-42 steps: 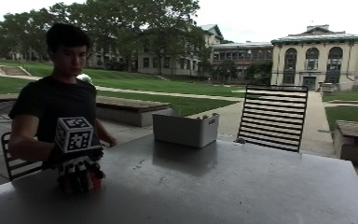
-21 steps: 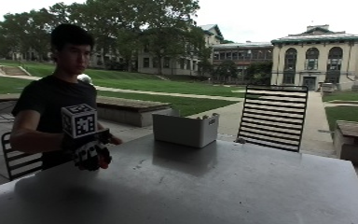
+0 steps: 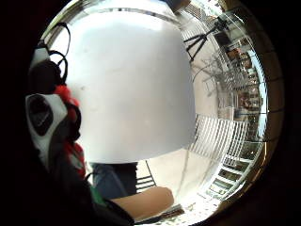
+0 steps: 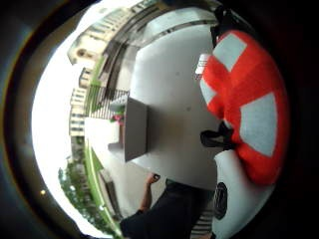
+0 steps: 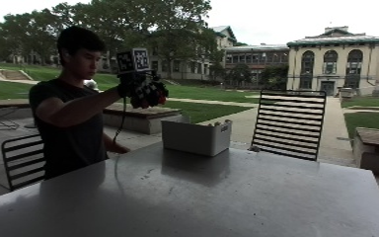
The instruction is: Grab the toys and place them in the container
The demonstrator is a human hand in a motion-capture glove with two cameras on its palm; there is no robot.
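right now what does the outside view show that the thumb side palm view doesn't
Only the outside view shows the gloved right hand raised above the table, short of the white container, and the slatted chair behind the table. Only the thumb side palm view shows the toy up close: red and white, filling the space by the palm. Both show the container at the table's far edge, the tabletop and the campus buildings.
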